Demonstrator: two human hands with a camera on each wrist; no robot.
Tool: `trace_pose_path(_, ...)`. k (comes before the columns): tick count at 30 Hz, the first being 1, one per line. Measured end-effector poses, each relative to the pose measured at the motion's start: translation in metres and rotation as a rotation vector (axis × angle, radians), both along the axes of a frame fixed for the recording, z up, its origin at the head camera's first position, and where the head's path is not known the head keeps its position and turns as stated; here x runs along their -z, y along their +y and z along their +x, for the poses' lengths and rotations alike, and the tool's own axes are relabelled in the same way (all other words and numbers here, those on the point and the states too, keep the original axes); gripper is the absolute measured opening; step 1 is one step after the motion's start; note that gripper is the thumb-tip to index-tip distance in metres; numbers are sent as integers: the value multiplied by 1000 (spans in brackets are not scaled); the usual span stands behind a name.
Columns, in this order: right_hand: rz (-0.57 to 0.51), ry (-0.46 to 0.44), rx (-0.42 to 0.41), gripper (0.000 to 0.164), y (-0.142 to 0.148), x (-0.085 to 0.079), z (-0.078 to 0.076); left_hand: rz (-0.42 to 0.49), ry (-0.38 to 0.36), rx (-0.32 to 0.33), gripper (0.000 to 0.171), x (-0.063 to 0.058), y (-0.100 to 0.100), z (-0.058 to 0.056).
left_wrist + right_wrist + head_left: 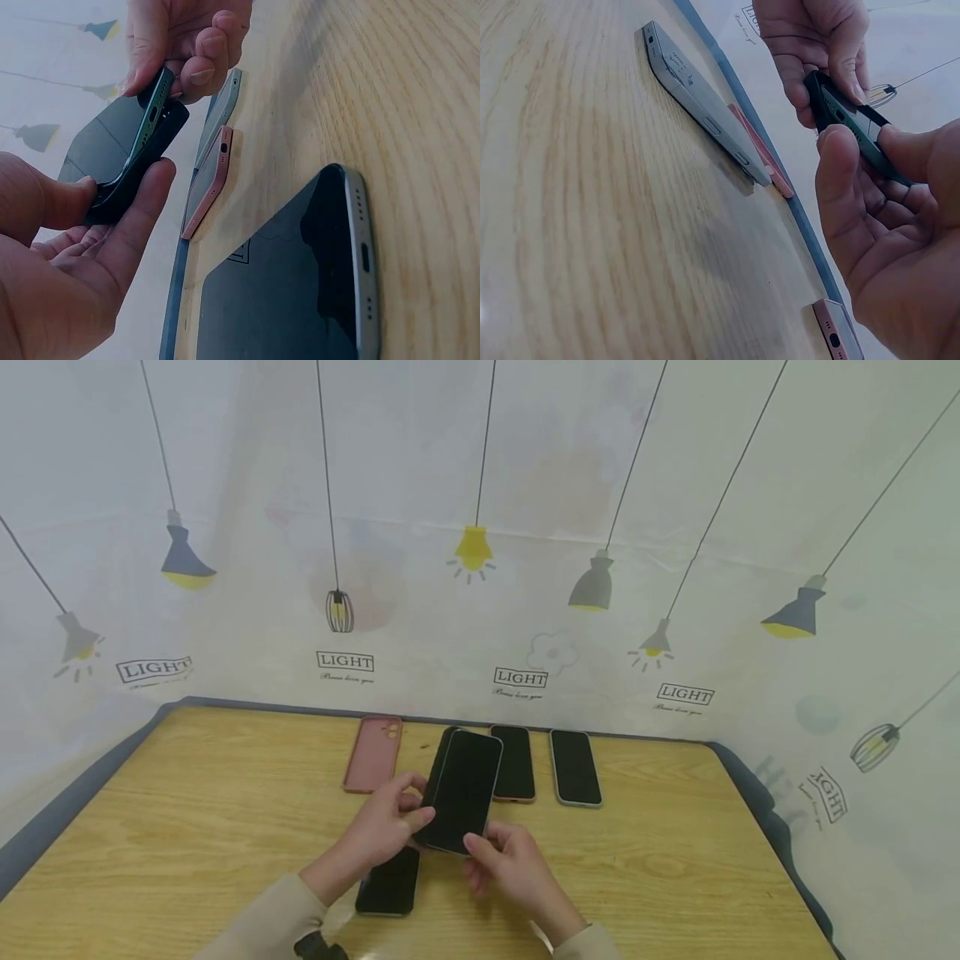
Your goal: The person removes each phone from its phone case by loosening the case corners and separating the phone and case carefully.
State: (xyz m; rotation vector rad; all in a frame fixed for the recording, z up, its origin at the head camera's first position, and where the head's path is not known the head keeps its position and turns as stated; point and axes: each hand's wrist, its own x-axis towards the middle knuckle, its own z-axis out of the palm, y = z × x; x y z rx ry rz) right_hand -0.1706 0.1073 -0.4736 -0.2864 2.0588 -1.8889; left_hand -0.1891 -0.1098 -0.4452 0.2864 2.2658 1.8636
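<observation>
A dark-screened phone (467, 789) with a green edge is held up over the table, overlapping a black phone case (171, 124). In the left wrist view the phone's bottom right corner stands out of the case, leaving a gap between them. My left hand (381, 824) grips the case at the left side, thumb at its edge and fingers beneath. At the phone's bottom right corner, my right hand (519, 865) pinches it with thumb on the screen side. The case's far end is mostly hidden behind the phone.
On the wooden table (660, 860) lie a pink phone case (367, 760), a pink-edged phone (515, 764) and a silver-edged phone (576, 768) along the back. Another dark phone (388, 885) lies nearer, below the left hand. A printed curtain (420, 460) hangs behind the table.
</observation>
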Motion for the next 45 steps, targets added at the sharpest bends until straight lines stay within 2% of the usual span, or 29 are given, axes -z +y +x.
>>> trace_pose_path(13,-42,-42,0,25,1,1,1,2,-42,-50,21,2,-5,-2)
trace_pose_path(18,-51,-56,5,24,2,0,1,-46,-23,-100,22,4,-9,-6)
trace_pose_path(24,-30,-66,8,25,5,-2,3,-31,-59,-141,22,2,-11,-14)
trace_pose_path(37,-8,-104,-23,23,18,-2,7,-27,-38,-140,22,-5,-14,-32)
trace_pose_path(45,76,-116,-45,25,29,0,11,-32,-29,-142,17,-10,-15,-40)
